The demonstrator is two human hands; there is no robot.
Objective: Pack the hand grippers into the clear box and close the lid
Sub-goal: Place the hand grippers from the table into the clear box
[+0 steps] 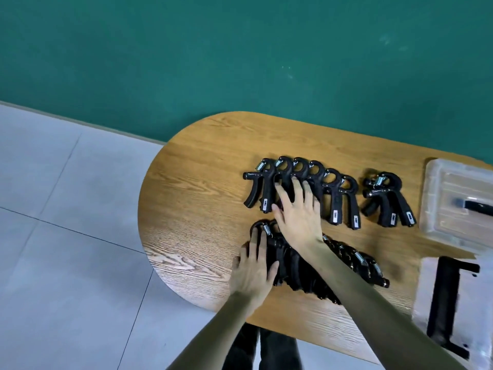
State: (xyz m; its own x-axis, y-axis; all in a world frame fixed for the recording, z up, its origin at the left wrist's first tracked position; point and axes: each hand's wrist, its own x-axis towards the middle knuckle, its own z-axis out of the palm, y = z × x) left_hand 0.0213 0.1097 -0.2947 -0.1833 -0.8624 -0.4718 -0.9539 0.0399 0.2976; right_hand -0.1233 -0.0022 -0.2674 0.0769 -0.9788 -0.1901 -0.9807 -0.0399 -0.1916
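Note:
Several black hand grippers with steel springs lie in a far row (333, 193) on the wooden table (192, 214). A pair of grippers (386, 201) sits to the right of that row. A near row of grippers (301, 271) lies closer to me. My right hand (298, 212) reaches over the near row, fingers spread flat on the left part of the far row. Resting on the left end of the near row is my left hand (253, 268), fingers apart. The clear box (458, 204) stands at the right edge. Its clear lid with black handle (450, 297) lies nearer, at the right.
The table has a rounded left end, with grey floor tiles (66, 236) beyond it and a green wall (240, 62) behind. My legs show under the near table edge.

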